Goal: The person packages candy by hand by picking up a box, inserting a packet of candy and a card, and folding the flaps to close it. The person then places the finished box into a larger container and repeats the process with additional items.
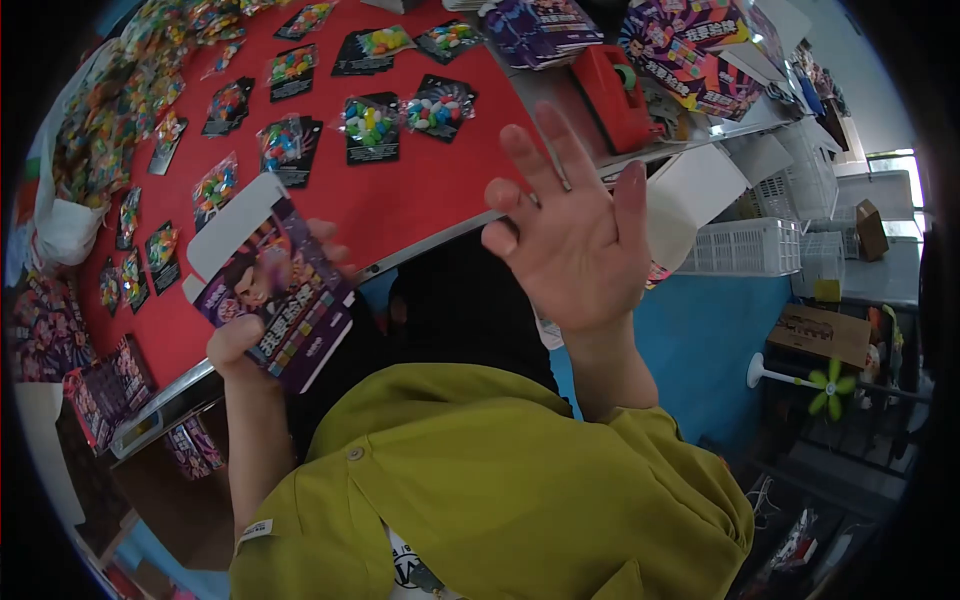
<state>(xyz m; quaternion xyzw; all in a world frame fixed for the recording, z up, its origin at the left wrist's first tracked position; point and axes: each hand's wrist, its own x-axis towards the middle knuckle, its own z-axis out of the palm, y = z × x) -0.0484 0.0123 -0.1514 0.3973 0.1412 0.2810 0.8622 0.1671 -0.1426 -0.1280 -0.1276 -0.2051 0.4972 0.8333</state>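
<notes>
A purple printed cardboard box (290, 300) with its white top flap raised is gripped in my left hand (240, 345), thumb across the front and fingertips showing past the far edge. Whether anything is inside the box cannot be seen. My right hand (585, 245) is held up, palm toward me and fingers spread, with nothing in it. Beyond the hands, small clear bags of colourful pieces (368, 122) lie on black cards in loose rows on the red tabletop (420, 205).
A big heap of bagged colourful pieces (110, 130) fills the table's left side. Stacks of purple printed boxes (540, 30) and a red tape dispenser (612, 98) stand at the upper right. White crates (745, 247) and a green-bladed fan (830, 388) are farther right.
</notes>
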